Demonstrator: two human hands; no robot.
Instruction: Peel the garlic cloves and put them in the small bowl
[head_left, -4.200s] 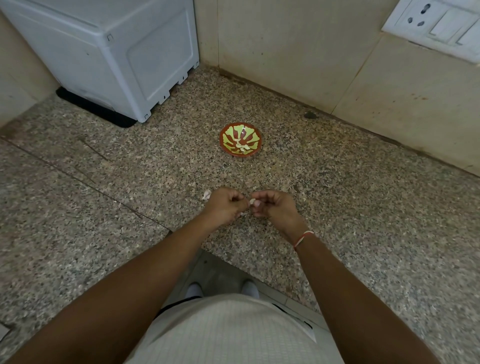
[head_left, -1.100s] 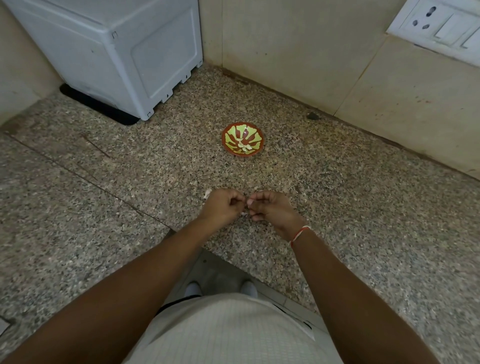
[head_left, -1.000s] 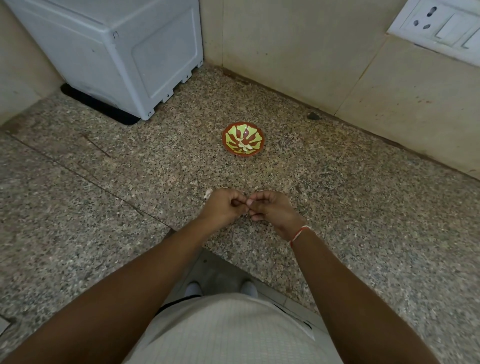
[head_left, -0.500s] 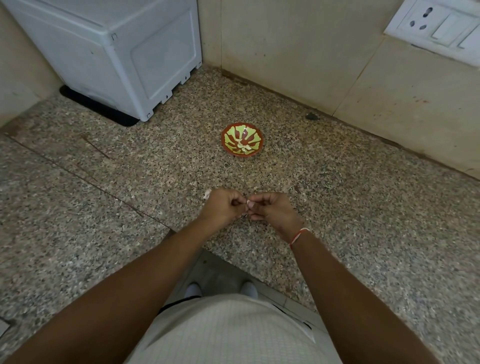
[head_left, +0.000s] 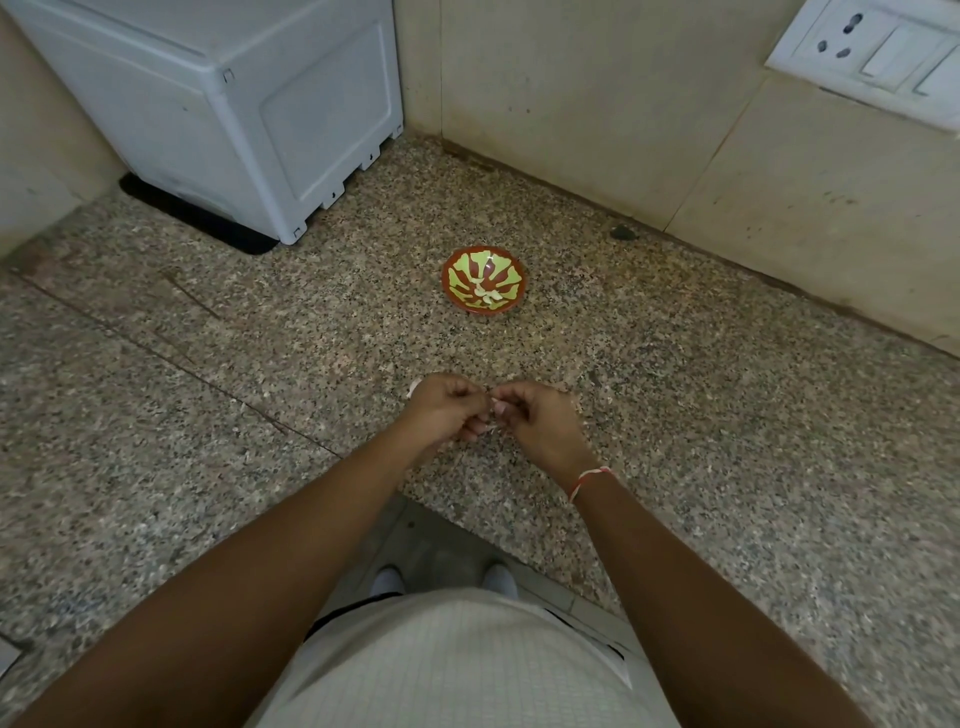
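Garlic clove (head_left: 490, 410), a small pale sliver, sits pinched between the fingertips of both hands at the centre of the frame, mostly hidden by the curled fingers, so its shape and how much skin it carries cannot be told. The left hand (head_left: 447, 410) is bunched into a loose fist around it, knuckles up; the right hand (head_left: 537, 418) meets it fingertip to fingertip, also curled tight, with a thin red-and-white thread band (head_left: 587, 480) on its wrist. A pale scrap (head_left: 415, 387), perhaps peel, peeks out at the upper left edge of the left hand.

Above the hands, well apart from them, the small bowl (head_left: 514, 293) rests on the speckled granite worktop (head_left: 727, 415). It is round and shallow, glossy, with a brown-red rim and yellow-green petal shapes inside; a few creamy peeled cloves (head_left: 485, 296) lie in its lower part.

The worktop is polished stone, grainy in grey, tan and black, with a thin seam running diagonally at left. A boxy white plastic appliance (head_left: 234, 114) on a black base fills the upper left. Beige matte wall tiles (head_left: 571, 93) stand behind, and a white switch plate (head_left: 878, 52) sits at upper right.
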